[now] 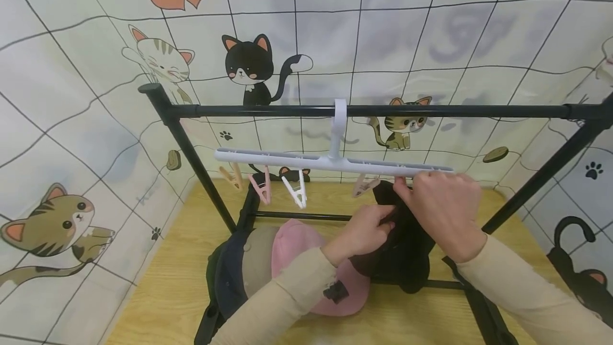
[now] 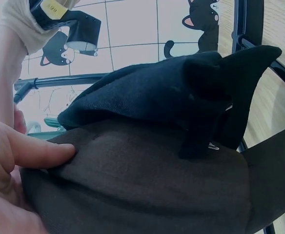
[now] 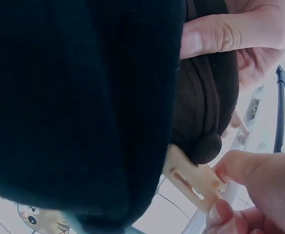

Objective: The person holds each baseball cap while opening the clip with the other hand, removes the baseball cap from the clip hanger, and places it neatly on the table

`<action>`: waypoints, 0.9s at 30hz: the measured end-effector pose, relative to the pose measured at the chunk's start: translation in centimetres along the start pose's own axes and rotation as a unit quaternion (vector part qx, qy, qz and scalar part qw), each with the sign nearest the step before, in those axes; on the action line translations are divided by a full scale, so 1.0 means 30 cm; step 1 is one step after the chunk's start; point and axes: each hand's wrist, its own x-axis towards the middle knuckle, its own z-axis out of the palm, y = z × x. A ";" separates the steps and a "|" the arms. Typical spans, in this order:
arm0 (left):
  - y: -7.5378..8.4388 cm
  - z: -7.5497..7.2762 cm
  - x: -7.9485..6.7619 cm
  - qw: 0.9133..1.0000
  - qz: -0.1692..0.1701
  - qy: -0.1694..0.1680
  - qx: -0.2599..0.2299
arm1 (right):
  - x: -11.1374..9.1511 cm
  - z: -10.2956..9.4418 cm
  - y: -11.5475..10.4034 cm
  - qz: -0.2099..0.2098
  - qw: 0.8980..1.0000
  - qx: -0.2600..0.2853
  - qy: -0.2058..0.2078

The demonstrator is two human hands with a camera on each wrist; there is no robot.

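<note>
A dark brown cap (image 2: 147,170) is held in my left hand (image 1: 361,233), the thumb pressed on its cloth. Against it hangs a black cap (image 1: 407,249), just under the right half of a pale lavender hanger (image 1: 268,158). Up at the hanger bar, my right hand (image 1: 442,212) pinches a beige clip (image 3: 193,178) between thumb and fingers. In the right wrist view the clip's far end is right beside the brown cap's top button and is partly hidden behind the black cap. Several other clips, including a white clip (image 1: 296,189), hang from the bar.
The hanger hooks over a black rail (image 1: 268,111) of a standing rack. Behind my left forearm lies a row of caps: a pink cap (image 1: 297,244), a beige cap (image 1: 261,260) and a navy cap (image 1: 230,276). Wood-patterned flooring (image 1: 163,281) and a cat-print wall surround the rack.
</note>
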 end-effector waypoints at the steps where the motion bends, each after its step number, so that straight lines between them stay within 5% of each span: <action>1: 0.001 0.002 -0.001 1.000 0.001 0.003 0.004 | 0.000 0.002 -0.002 0.001 1.000 -0.002 0.002; 12: 0.031 0.014 -0.004 0.999 -0.017 -0.001 0.050 | 0.024 0.019 0.003 0.006 1.000 0.005 0.000; 27: 0.012 0.005 -0.041 0.998 -0.036 0.015 -0.041 | 0.071 0.018 0.041 0.029 0.999 -0.015 0.007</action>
